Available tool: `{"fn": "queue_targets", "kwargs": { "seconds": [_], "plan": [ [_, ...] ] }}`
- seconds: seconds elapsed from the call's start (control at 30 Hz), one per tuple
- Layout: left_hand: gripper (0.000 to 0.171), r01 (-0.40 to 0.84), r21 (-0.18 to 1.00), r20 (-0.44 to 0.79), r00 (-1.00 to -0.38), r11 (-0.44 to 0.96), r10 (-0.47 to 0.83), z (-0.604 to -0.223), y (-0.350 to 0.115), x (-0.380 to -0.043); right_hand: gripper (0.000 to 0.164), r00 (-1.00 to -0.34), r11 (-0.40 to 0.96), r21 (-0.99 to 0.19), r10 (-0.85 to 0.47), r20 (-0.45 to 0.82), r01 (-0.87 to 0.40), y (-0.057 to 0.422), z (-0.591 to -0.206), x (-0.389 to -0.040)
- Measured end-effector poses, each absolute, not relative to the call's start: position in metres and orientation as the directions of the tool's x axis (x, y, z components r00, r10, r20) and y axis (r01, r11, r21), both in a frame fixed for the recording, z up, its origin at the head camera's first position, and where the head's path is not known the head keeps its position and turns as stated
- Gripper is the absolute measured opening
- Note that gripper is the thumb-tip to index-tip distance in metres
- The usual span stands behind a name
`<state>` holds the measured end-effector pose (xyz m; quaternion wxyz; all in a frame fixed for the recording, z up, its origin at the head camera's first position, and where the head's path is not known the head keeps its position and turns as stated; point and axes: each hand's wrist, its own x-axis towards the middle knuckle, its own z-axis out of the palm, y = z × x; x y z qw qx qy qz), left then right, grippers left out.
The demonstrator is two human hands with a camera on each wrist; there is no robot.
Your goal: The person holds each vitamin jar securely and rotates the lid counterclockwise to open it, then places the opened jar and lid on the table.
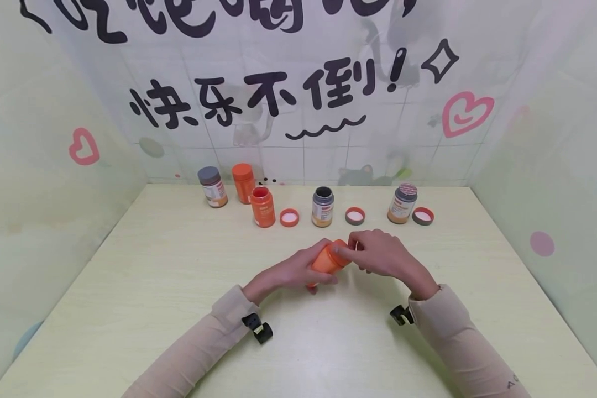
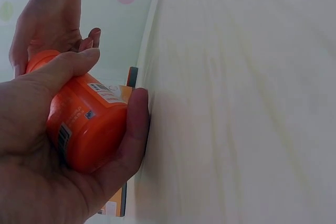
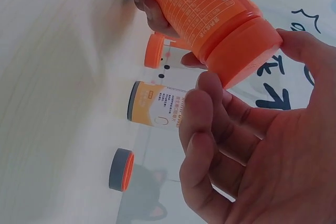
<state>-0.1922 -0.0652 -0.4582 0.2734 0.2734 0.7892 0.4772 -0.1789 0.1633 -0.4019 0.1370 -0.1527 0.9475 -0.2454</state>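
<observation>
Head view: one orange bottle [image 1: 324, 263], centre of frame, tilted, long axis rising lower left to upper right; its cap [image 1: 340, 253] faces your right hand [image 1: 383, 252], your left hand [image 1: 298, 269] holding the other end. Left wrist view: bottle at left, your left fingers curled round it. Right wrist view: cap at upper right, pinched between your right thumb and fingertips, other fingers half bent.

Orange bottle [image 2: 100, 135] looks like smooth, kinda glossy plastic, its cap [image 3: 244, 53] a bit more matt. Sleeves [image 1: 186, 354] are matt cloth, tabletop [image 1: 169, 260] is smooth with a faint sheen, grey lid [image 3: 119, 169] looks like matt plastic.
</observation>
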Motion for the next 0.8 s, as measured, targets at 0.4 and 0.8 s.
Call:
{"fn": "queue_targets", "kwargs": {
  "seconds": [0.4, 0.8],
  "plan": [
    [0.059, 0.175, 0.902, -0.168, -0.7, 0.395, 0.694, -0.4582, -0.0643, -0.1919, 0.067, -0.924, 0.845, -0.492, -0.335, -0.186, -0.208, 0.1654, -0.4051, -0.1812],
    [0.055, 0.173, 0.897, -0.174, -0.709, 0.407, 0.684, -0.4598, -0.0644, -0.1927, 0.049, -0.903, 0.822, -0.521, -0.379, -0.201, -0.229, 0.1658, -0.4015, -0.181]
  ]
}}
